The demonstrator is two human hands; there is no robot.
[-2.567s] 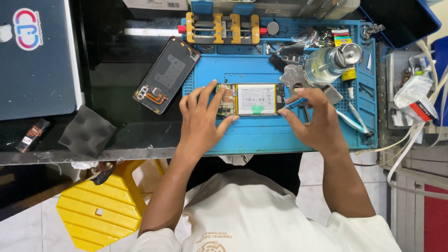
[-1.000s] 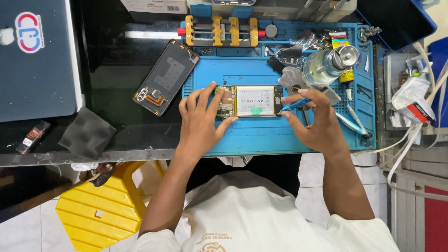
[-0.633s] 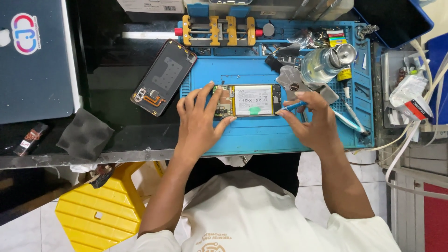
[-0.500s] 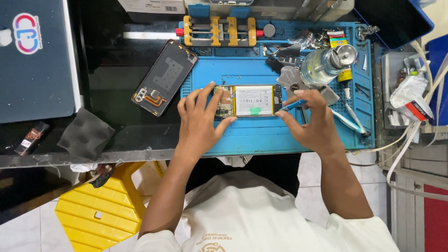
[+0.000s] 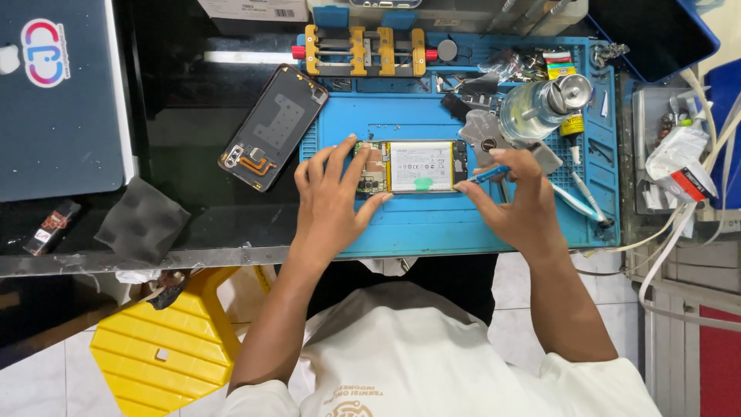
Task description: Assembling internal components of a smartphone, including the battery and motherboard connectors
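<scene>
At the near edge of the tabletop (image 5: 93, 262), on the blue work mat (image 5: 432, 232): opened phone (image 5: 409, 166) lying flat, back cover off, pale battery and circuit board exposed, roughly mid-mat. Left hand (image 5: 332, 197) spread over the phone's left end, fingertips pressing on the board area, thumb against the near edge; bracing, not closed round anything. Right hand (image 5: 513, 205) pinched shut on a thin blue-handled tool (image 5: 488, 174), tip set at the phone's right end, just beside the battery. Exact contact point too small to tell.

Step judged in hand: fine work with the tool tip at the phone's right end while the frame is pinned down. Next move judged to call for a steady left-hand brace, light pressure at the tip, no slip toward the battery.

Further back, left of the mat: removed back cover (image 5: 274, 127), inner face up, resting on the dark tabletop. Near left edge: grey foam pad (image 5: 143, 220). Toward the far right corner of the mat: clear bottle (image 5: 540, 108) lying among small tools and metal parts. Along the mat's far edge: yellow-and-blue clamp fixture (image 5: 363, 52).
</scene>
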